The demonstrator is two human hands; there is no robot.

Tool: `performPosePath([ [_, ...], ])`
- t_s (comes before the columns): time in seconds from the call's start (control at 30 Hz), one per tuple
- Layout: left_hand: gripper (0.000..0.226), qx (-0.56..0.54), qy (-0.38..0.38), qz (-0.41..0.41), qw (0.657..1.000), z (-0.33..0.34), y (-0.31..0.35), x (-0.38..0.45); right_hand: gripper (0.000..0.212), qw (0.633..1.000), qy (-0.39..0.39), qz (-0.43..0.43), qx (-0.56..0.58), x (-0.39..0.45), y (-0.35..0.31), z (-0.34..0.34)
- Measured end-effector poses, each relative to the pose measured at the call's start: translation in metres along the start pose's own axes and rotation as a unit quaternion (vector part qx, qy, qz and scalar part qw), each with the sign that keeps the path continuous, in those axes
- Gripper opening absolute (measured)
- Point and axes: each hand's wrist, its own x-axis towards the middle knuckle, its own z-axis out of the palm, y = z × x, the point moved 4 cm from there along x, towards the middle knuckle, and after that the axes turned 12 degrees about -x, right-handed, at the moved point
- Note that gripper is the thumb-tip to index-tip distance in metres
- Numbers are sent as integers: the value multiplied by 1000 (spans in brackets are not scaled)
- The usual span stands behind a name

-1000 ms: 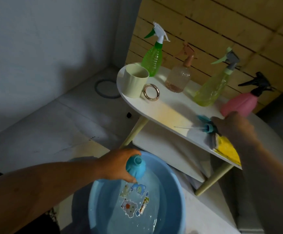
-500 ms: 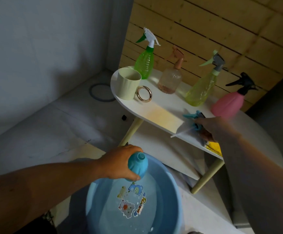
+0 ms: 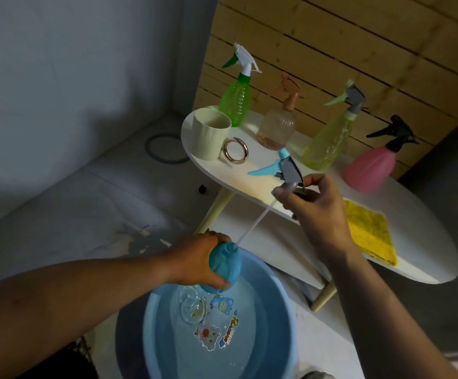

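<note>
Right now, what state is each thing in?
Round blue plastic basin, holds water.
Round blue plastic bottle, uncapped, gripped by the left hand above the basin.
Grey spray head with blue trigger, off its bottle, pinched by the right hand, tube tip at the bottle's mouth.
Green plastic spray bottle, upright, capped.
Peach clear spray bottle, upright, capped.
Yellow-green spray bottle, upright, capped.
Pink spray bottle, upright, capped.
Cream cup, upright.
Yellow cloth, lying flat.
</note>
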Motion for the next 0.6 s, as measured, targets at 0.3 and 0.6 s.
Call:
performPosePath([
  [0.3, 85, 2, -8, -13, 1000, 7, 4, 1, 44, 993, -3, -91, -74, -42, 2, 13],
  [0.6, 69, 21, -35, 6, 999, 6, 32, -2, 46, 973, -65, -112, -193, -64, 32, 28],
])
